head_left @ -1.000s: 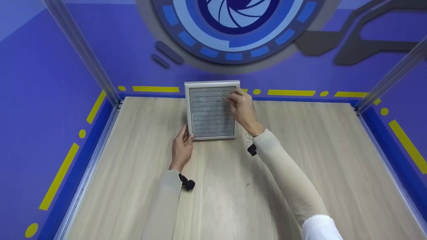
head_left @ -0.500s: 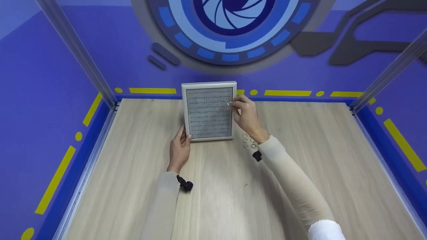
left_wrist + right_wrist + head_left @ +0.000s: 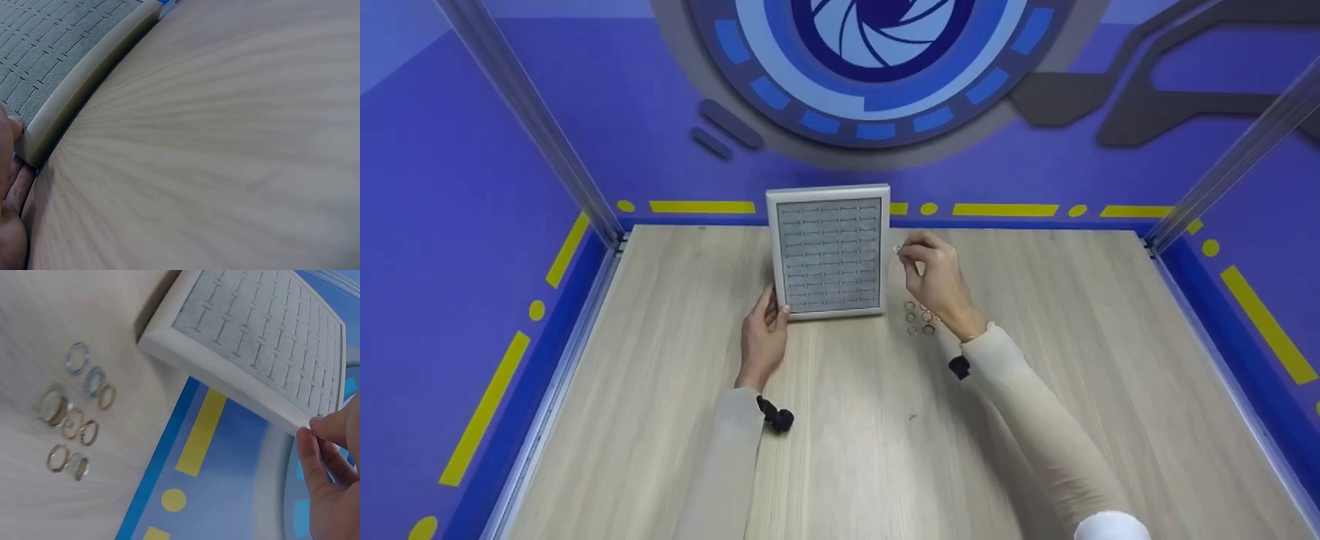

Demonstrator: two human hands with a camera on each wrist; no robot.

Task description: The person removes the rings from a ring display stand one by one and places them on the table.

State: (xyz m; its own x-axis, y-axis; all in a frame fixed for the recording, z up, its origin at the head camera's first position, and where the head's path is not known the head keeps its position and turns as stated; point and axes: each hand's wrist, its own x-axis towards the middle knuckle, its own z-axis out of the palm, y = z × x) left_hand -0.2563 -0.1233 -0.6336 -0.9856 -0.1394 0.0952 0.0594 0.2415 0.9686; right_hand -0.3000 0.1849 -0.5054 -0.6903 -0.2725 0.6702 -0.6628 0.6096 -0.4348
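Note:
A ring display tray, with a white frame and a grey slotted pad, stands propped up near the back wall. My left hand grips its lower left corner, thumb on the front; in the left wrist view other fingers show behind the frame. No rings are visible in the slots. Just right of the tray, my right hand pinches a small ring between thumb and fingers, apart from the pad in the head view. Below it, several gold and silver rings lie grouped on the table.
The wood-grain table is bordered by blue and purple panels at the back and sides. Metal posts rise at the back corners. A small dark mark lies on the tabletop.
My right hand has drawn back from the tray's upper right area, moving right and down with the ring. More of the rings on the table now show. The left hand still holds the tray.

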